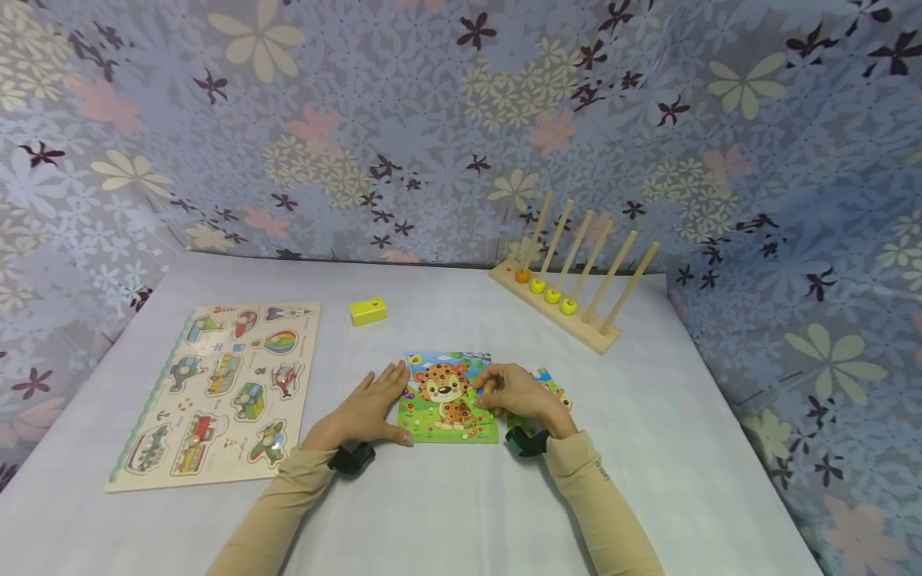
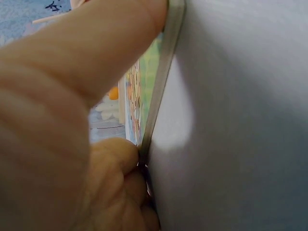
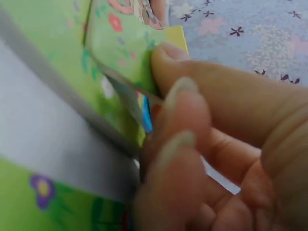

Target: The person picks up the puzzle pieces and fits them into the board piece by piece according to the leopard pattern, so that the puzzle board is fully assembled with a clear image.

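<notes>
A square leopard picture puzzle (image 1: pixel 432 424) lies flat on the table, a spotted cub on a green and blue background. My left hand (image 1: pixel 367 408) rests at its left side, fingers spread, the thumb at the lower left corner; in the left wrist view the thumb touches the board edge (image 2: pixel 161 91). Over the puzzle's right side, my right hand (image 1: pixel 519 390) pinches a green puzzle piece (image 3: pixel 122 53) with a red flower between thumb and fingers. The piece is tilted up from the board. Partly under the right hand and wrist lies a second picture puzzle (image 1: pixel 563 397).
On the left lies a large wooden vehicle peg board (image 1: pixel 241 432). Beyond the puzzle sits a small yellow block (image 1: pixel 368 312). At the back right stands a wooden rack (image 1: pixel 598 338) with upright pegs and several orange and yellow beads. A floral curtain (image 1: pixel 432 144) hangs behind the table.
</notes>
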`<move>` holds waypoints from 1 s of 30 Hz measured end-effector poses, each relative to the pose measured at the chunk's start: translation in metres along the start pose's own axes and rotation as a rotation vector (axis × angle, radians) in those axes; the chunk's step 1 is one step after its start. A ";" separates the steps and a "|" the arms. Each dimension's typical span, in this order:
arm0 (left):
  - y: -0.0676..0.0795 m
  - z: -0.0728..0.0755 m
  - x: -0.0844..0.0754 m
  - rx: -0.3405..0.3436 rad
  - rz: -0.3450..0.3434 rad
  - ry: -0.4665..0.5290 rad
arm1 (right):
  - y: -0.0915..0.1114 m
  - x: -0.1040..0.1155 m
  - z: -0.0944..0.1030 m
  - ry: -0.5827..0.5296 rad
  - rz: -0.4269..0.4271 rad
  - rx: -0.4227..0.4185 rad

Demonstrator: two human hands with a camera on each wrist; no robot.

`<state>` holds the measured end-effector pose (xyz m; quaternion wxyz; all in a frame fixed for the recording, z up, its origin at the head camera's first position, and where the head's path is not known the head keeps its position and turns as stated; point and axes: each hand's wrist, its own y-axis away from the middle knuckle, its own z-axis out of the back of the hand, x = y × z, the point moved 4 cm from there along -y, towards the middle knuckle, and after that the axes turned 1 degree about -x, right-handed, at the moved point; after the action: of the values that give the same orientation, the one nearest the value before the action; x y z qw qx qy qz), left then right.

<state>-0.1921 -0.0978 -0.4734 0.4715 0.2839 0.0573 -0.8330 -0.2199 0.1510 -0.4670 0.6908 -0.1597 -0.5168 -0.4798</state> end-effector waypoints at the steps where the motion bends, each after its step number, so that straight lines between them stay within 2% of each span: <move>1: 0.000 0.000 0.000 0.001 -0.001 -0.001 | 0.000 0.000 0.000 0.003 -0.003 -0.003; 10: 0.000 0.004 -0.001 0.003 0.006 -0.011 | 0.001 0.008 -0.001 0.106 0.046 0.033; 15: 0.001 0.006 -0.003 0.008 0.004 -0.005 | 0.003 0.012 -0.002 0.178 0.032 0.027; 21: 0.001 0.004 -0.003 0.007 0.004 -0.007 | 0.003 0.011 -0.001 0.161 0.018 0.038; 24: 0.000 0.003 -0.002 0.010 0.006 -0.012 | 0.001 0.004 0.004 0.109 0.018 -0.025; 28: 0.000 0.002 -0.003 0.012 0.011 -0.004 | 0.000 -0.004 0.019 0.074 0.037 -0.236; 30: 0.001 0.002 -0.002 0.016 0.013 -0.002 | 0.003 -0.006 0.029 0.098 0.039 -0.330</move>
<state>-0.1915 -0.0972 -0.4704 0.4749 0.2871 0.0484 -0.8305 -0.2335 0.1764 -0.4592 0.6888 -0.2575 -0.3933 -0.5519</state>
